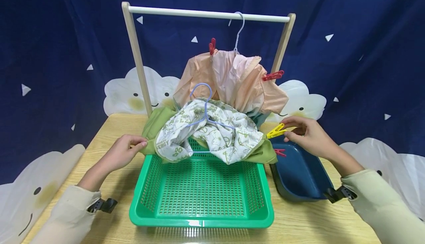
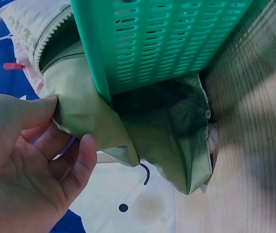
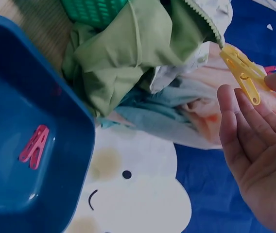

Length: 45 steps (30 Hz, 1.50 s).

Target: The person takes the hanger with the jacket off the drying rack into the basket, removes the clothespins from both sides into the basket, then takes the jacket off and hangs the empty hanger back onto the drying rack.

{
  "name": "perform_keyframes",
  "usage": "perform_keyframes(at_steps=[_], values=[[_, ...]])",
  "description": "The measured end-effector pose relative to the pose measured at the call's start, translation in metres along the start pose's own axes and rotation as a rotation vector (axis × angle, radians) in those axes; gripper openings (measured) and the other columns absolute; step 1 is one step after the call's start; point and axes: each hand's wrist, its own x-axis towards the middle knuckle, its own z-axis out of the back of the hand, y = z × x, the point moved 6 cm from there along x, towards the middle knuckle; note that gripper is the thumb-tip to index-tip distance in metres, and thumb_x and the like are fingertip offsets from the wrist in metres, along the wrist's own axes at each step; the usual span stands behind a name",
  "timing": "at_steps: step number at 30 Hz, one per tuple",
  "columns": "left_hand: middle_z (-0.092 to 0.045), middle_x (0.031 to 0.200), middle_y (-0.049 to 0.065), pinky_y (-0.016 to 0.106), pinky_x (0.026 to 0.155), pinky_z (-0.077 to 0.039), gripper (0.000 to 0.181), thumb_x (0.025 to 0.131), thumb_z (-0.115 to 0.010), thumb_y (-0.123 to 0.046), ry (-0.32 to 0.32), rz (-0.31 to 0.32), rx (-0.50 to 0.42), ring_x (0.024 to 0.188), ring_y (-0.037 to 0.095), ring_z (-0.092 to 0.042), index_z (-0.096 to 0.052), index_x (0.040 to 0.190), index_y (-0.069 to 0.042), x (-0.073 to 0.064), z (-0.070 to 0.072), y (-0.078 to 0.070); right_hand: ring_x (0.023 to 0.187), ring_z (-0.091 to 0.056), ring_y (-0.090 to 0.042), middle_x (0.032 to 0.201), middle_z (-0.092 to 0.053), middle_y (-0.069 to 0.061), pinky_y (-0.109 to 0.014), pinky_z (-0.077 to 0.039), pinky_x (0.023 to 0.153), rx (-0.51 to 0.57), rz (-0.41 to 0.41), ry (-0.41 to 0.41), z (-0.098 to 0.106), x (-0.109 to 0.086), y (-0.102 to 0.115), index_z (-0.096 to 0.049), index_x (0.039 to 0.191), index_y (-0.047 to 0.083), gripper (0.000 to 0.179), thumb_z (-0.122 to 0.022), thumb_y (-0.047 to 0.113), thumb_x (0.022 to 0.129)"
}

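Observation:
A green zip jacket (image 1: 156, 126) with a white printed lining (image 1: 229, 140) lies over the back of a green basket (image 1: 202, 222). On its lining rests a lilac hanger (image 1: 206, 107). My left hand (image 1: 124, 152) pinches the jacket's left part between thumb and fingers, as the left wrist view also shows. In my right hand (image 1: 310, 137) is a yellow clothespin (image 3: 242, 73), held by its handle end. The clothespin's tip meets the jacket's zip edge at the right; whether it grips the cloth I cannot tell.
A peach garment (image 1: 229, 74) hangs behind from a rack (image 1: 199, 13), with red clothespins (image 1: 273, 75) on it. The blue bin (image 1: 299, 170), on the right, holds a red clothespin (image 3: 34, 146). A wooden table (image 1: 109, 144) lies underneath, before a dark blue curtain (image 1: 66, 52).

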Motion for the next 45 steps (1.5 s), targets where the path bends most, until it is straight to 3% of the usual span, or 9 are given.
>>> perform_keyframes(at_steps=[12, 19, 29, 37, 45], values=[[-0.075, 0.109, 0.02, 0.05, 0.083, -0.055, 0.021, 0.101, -0.057, -0.006, 0.0, 0.001, 0.003, 0.104, 0.037, -0.068, -0.074, 0.109, 0.003, 0.0, 0.0, 0.001, 0.076, -0.071, -0.006, 0.115, -0.066, -0.03, -0.02, -0.057, 0.068, 0.009, -0.038, 0.01, 0.008, -0.003, -0.028, -0.056, 0.126, -0.012, 0.03, -0.058, -0.003, 0.096], [-0.075, 0.108, 0.02, 0.056, 0.086, -0.054, 0.021, 0.102, -0.057, -0.007, 0.001, -0.005, 0.0, 0.105, 0.039, -0.068, -0.074, 0.108, 0.003, 0.0, 0.0, -0.001, 0.077, -0.071, -0.007, 0.118, -0.063, -0.032, -0.023, -0.058, 0.068, -0.012, -0.099, 0.043, 0.006, -0.003, -0.044, -0.054, 0.127, -0.014, 0.032, -0.058, 0.0, 0.098], [-0.075, 0.109, 0.021, 0.054, 0.085, -0.055, 0.021, 0.101, -0.057, -0.006, -0.004, -0.006, 0.005, 0.106, 0.041, -0.068, -0.074, 0.109, 0.004, 0.0, 0.001, -0.001, 0.076, -0.071, -0.005, 0.117, -0.065, -0.032, -0.025, -0.058, 0.065, -0.06, -0.159, 0.088, 0.0, -0.002, -0.08, -0.056, 0.124, -0.012, 0.032, -0.062, 0.002, 0.096], [-0.075, 0.109, 0.022, 0.052, 0.084, -0.055, 0.021, 0.101, -0.057, -0.005, -0.004, -0.006, 0.009, 0.105, 0.04, -0.068, -0.074, 0.109, 0.005, 0.0, 0.001, 0.001, 0.076, -0.069, -0.009, 0.113, -0.067, -0.031, -0.025, -0.056, 0.063, -0.067, -0.235, 0.19, -0.017, 0.0, -0.107, -0.052, 0.124, -0.013, 0.036, -0.064, 0.004, 0.095], [-0.075, 0.107, 0.02, 0.048, 0.082, -0.055, 0.021, 0.101, -0.057, -0.006, -0.004, -0.004, 0.005, 0.103, 0.038, -0.069, -0.074, 0.107, 0.004, 0.0, -0.001, 0.001, 0.079, -0.07, -0.022, 0.103, -0.068, -0.028, -0.034, -0.06, 0.067, -0.032, -0.23, 0.281, -0.038, -0.003, -0.127, -0.054, 0.112, -0.015, 0.026, -0.065, -0.006, 0.09]])
